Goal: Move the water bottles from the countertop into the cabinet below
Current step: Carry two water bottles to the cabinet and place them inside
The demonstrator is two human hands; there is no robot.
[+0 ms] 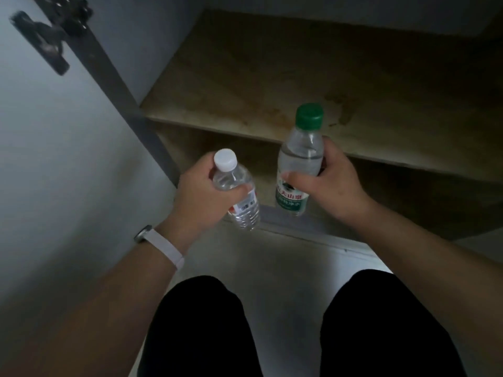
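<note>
Crouched at the open cabinet, the left hand (202, 193) wraps a white-capped bottle (236, 193) and the right hand (330, 183) grips a green-capped bottle (298, 164), both held before the bare wooden shelf (245, 85). Full and thin-walled, they look weighty and slightly squashy, best held mid-body.

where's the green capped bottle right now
In the head view, the clear plastic bottle with the green cap is upright in the right hand, right of centre, before the open cabinet's wooden shelf.
</note>
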